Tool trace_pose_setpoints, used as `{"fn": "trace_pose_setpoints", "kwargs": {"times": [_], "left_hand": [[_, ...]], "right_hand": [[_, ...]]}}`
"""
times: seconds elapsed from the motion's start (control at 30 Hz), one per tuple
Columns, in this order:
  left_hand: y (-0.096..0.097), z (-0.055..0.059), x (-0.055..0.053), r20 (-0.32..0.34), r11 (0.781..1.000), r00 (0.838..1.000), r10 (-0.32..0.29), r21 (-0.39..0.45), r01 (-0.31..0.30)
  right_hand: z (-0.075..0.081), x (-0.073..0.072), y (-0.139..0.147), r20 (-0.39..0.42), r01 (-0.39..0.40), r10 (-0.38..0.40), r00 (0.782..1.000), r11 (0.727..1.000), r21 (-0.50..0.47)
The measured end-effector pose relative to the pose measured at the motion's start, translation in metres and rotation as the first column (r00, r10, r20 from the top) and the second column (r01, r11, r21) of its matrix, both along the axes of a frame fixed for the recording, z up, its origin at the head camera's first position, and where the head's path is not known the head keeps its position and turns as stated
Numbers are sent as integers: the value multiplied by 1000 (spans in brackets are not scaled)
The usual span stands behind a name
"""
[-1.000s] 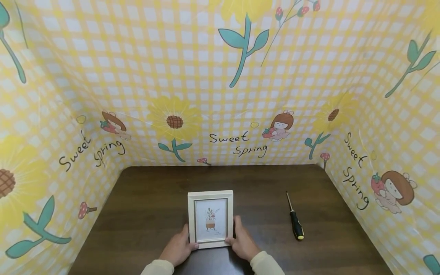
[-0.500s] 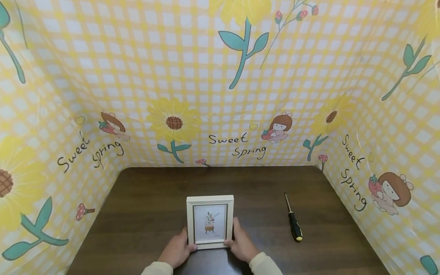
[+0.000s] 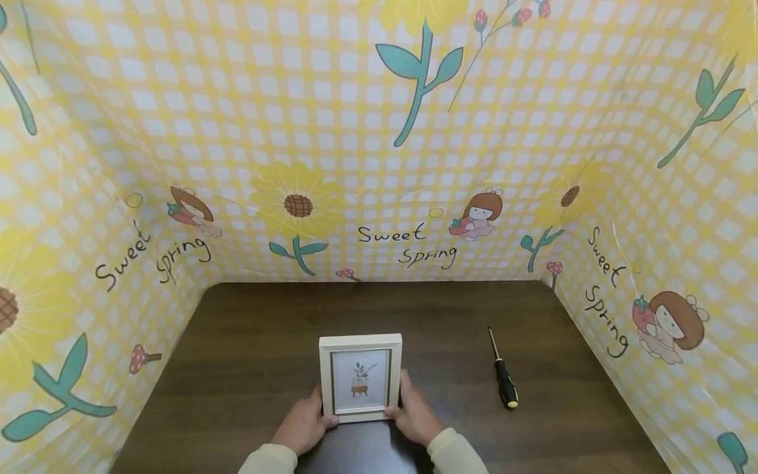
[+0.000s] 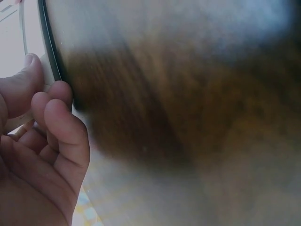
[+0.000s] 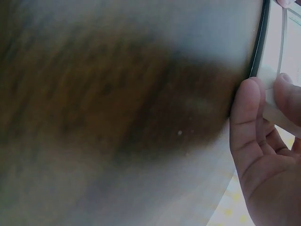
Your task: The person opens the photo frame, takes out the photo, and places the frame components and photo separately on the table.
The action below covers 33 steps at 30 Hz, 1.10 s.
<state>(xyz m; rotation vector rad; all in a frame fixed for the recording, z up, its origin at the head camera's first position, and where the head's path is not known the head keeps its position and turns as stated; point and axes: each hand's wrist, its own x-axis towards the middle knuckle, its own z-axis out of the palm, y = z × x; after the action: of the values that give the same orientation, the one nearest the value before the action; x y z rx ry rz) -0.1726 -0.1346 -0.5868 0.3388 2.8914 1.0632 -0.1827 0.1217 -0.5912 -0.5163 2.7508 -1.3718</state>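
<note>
A cream picture frame (image 3: 360, 340) with a small print of a potted plant faces the head camera, near the front middle of the table. My left hand (image 3: 303, 422) grips its lower left corner, thumb on the front and fingers curled behind the edge. At the lower right corner my right hand (image 3: 416, 413) holds it the same way. In the left wrist view the frame's edge (image 4: 49, 42) lies between the thumb and curled fingers (image 4: 68, 127). The right wrist view has the frame's dark back edge (image 5: 259, 42) against the fingertips of the right hand (image 5: 268, 155).
A screwdriver (image 3: 503, 375) with a black and yellow handle lies on the dark wooden table (image 3: 260, 329), to the right of the frame. Yellow checked cloth (image 3: 379, 171) with printed flowers stands as walls along the back and both sides.
The picture frame tips slightly more upright in the hands, its top edge a bit lower in view than a second ago. Both hands keep their hold; the head view shifts slightly.
</note>
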Motion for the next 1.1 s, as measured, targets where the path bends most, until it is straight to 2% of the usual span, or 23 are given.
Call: {"fn": "trace_pose_setpoints", "kwargs": {"times": [0.13, 0.37, 0.73, 1.1], "left_hand": [[-1, 0, 2, -14, 1000, 1000, 5, 3, -5], [-3, -1, 5, 4, 1000, 1000, 17, -4, -17], [0, -3, 2, 7, 1000, 1000, 17, -9, -17], [3, 1, 0, 7, 999, 1000, 10, -39, -10]], "right_hand": [[0, -1, -2, -3, -2, 2, 1000, 1000, 7], [2, 2, -4, 33, 3, -3, 999, 1000, 13], [11, 3, -1, 7, -5, 5, 1000, 1000, 17], [9, 2, 1, 2, -2, 2, 1000, 1000, 23]]}}
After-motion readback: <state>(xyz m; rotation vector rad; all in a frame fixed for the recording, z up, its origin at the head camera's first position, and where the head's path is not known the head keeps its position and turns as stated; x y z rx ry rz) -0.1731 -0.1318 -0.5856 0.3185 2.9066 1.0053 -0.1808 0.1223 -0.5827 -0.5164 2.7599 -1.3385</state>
